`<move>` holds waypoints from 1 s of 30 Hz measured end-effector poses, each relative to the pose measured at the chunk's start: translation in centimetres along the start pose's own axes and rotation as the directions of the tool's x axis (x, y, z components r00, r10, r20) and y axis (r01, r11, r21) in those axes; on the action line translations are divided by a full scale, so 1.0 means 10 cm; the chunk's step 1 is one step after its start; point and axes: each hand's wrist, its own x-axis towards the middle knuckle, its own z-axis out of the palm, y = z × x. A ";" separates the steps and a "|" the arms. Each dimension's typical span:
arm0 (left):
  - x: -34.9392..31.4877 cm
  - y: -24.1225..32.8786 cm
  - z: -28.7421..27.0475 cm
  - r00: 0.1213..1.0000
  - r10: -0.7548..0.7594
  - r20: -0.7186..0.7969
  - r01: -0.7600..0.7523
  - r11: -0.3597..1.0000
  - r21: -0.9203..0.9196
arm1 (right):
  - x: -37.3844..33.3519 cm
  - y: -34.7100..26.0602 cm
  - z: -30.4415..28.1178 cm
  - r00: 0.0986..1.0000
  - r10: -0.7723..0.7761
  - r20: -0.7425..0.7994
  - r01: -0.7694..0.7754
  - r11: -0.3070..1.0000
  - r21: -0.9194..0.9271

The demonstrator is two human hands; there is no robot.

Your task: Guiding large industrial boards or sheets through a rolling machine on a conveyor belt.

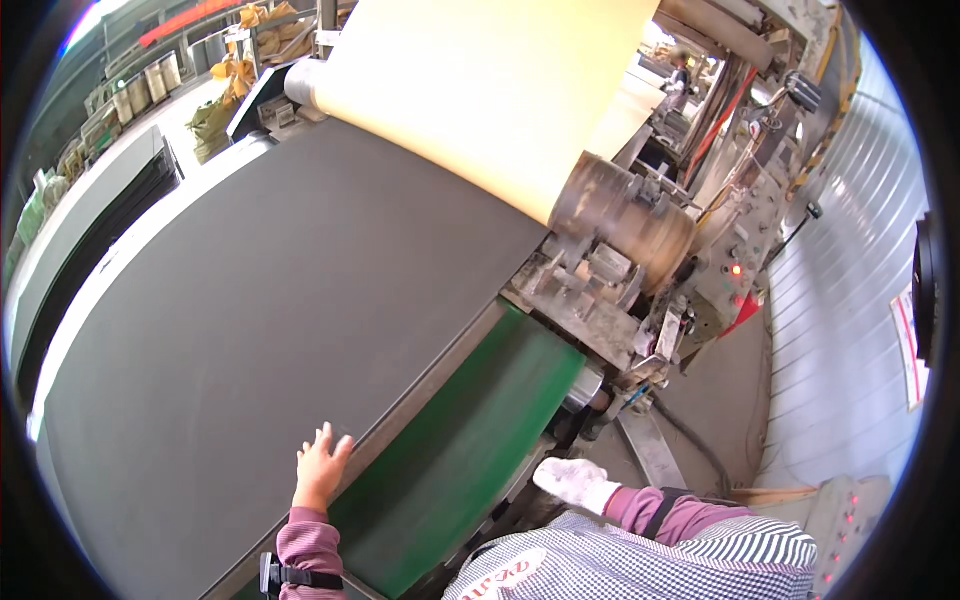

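My left hand is bare and open, its fingers spread over the near right edge of a wide dark grey sheet. Whether the fingertips press on the sheet or hover just above it I cannot tell. My right hand, in a white knit glove, is beside the right side of the green conveyor belt. Its fingers look loosely extended and close together, with nothing visible in them. Beyond, a pale yellow sheet meets the dark sheet at a roller.
A worn roller end and metal brackets stand at the belt's far right. Behind them is a control panel with a red light. A corrugated wall rises at right. Far off, another person stands near the machinery.
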 end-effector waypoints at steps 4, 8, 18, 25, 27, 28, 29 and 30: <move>-0.35 -0.57 -0.15 0.913 -0.114 -0.393 0.025 0.974 -0.225 | -0.17 0.04 0.08 0.992 0.120 0.027 -0.121 0.991 0.050; -1.11 -2.25 -0.03 0.812 -0.238 -0.533 0.468 0.811 0.351 | -0.33 0.65 0.34 0.969 0.231 0.086 -0.223 0.970 -0.099; -0.99 -1.27 0.06 0.867 -0.007 -0.498 0.121 0.973 0.196 | -0.64 1.86 1.35 0.871 0.432 0.234 -0.318 0.858 -0.403; -0.47 -0.27 0.26 0.917 -0.002 -0.399 0.109 0.963 0.245 | -0.48 2.03 1.64 0.926 0.377 -0.003 -0.377 0.925 -0.051; -0.37 -0.20 0.38 0.902 0.066 -0.427 0.016 0.982 0.186 | -0.46 1.99 1.62 0.917 0.397 -0.038 -0.398 0.917 -0.018; -0.33 -0.28 0.47 0.886 0.080 -0.457 -0.030 0.993 0.115 | -0.47 1.92 1.54 0.922 0.381 0.072 -0.376 0.924 -0.070; -0.29 -0.36 0.54 0.868 0.097 -0.486 -0.086 0.995 0.044 | -0.49 1.88 1.49 0.912 0.372 0.175 -0.356 0.927 -0.115; -0.35 -0.53 0.50 0.835 0.275 -0.476 -0.126 0.938 0.322 | -0.50 1.88 1.48 0.904 0.373 0.206 -0.351 0.926 -0.138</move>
